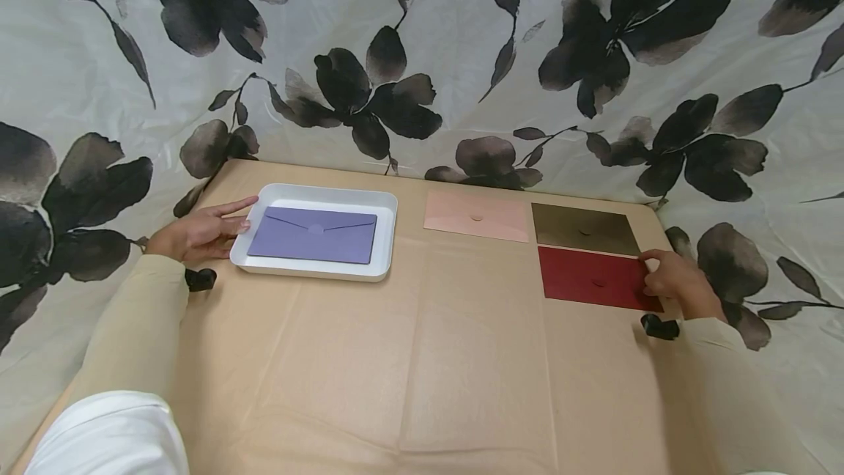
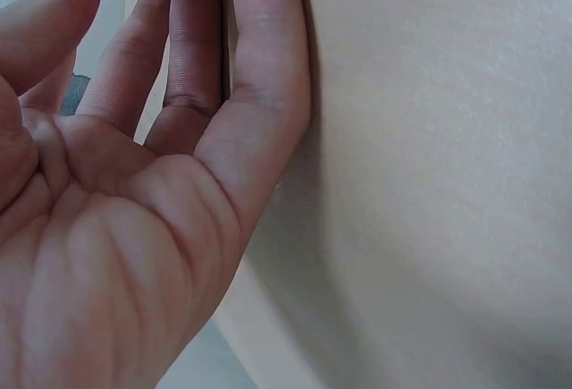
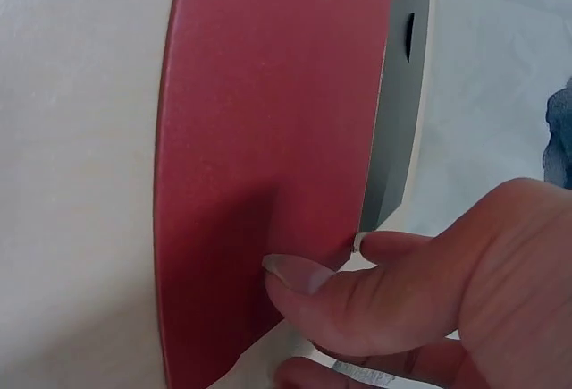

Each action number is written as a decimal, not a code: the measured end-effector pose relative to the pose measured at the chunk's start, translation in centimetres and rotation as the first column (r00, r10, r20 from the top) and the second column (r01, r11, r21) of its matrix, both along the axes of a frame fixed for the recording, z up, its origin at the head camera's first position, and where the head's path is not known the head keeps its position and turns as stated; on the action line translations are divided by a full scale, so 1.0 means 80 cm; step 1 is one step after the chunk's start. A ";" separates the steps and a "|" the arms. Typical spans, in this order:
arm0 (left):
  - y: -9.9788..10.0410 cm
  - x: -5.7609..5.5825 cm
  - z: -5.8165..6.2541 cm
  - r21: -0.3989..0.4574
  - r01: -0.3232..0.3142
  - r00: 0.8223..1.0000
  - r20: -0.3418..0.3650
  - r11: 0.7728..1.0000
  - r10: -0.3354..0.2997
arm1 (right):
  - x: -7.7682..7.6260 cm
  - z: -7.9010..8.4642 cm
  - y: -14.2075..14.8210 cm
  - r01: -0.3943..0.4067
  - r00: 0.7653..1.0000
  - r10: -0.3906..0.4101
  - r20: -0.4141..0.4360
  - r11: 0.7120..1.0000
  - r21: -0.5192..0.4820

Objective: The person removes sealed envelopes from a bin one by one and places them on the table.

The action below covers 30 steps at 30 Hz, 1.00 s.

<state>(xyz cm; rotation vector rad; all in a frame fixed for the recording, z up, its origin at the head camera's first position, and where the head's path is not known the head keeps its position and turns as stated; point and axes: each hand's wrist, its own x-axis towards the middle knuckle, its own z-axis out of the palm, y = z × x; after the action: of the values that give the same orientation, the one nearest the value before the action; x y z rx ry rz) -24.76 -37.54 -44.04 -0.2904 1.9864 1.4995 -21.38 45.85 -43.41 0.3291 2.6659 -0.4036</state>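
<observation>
Tray [image 1: 330,196], white, shallow, round-cornered, flat on the tan worktop [image 1: 395,365]. Contents: one lilac envelope [image 1: 313,237], lying flat within the walls, flap side up, flap folded down to a round tab at the middle. A strip of bare tray floor shows along its right end. Whether the envelope itself holds anything, I cannot tell.

Left hand [image 1: 198,233] at the tray's left side: I grasp the edge, thumb at the rim, other fingers against the side and below.

Three more envelopes outside the tray, all to its right, all flat on the worktop. Nearest the tray, a pink envelope [image 1: 478,215]; next, farther right of the tray, an olive-brown envelope [image 1: 583,229]. Red envelope [image 1: 593,277] well apart to the tray's right, just beside the olive-brown one on my side of it. Small curved mark on each of the three; insides hidden.

Right hand [image 1: 679,281], far right of the tray: I pinch the red envelope's right end, thumb on its upper face, forefinger at the corner by the olive-brown one.

Floral cloth [image 1: 475,64] beyond the tray, printed with dark blooms.
</observation>
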 end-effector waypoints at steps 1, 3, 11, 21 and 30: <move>0.000 0.000 0.000 0.000 -0.001 1.000 0.001 1.000 0.001 | 0.000 0.000 0.000 0.007 1.000 -0.007 -0.008 1.000 -0.004; 0.000 0.001 0.001 -0.006 0.003 1.000 -0.001 1.000 -0.003 | 0.000 -0.002 0.000 0.008 0.999 -0.008 -0.042 1.000 0.001; -0.004 0.003 0.003 -0.016 0.002 1.000 -0.002 1.000 -0.002 | 0.000 -0.005 -0.021 0.020 0.978 -0.054 -0.203 0.986 -0.166; -0.003 0.003 0.002 0.004 -0.004 1.000 0.006 1.000 0.004 | 0.009 -0.009 -0.059 0.011 0.979 -0.109 -0.172 0.871 -0.491; 0.002 0.001 0.003 -0.004 0.017 1.000 0.001 1.000 -0.017 | 0.007 0.000 -0.099 -0.037 0.981 -0.094 -0.171 0.773 -0.633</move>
<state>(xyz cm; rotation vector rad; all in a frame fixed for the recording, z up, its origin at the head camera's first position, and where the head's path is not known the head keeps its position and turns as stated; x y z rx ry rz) -24.70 -37.39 -43.77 -0.2745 1.9868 1.4844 -20.79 37.95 -43.40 0.1165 2.5049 -1.3662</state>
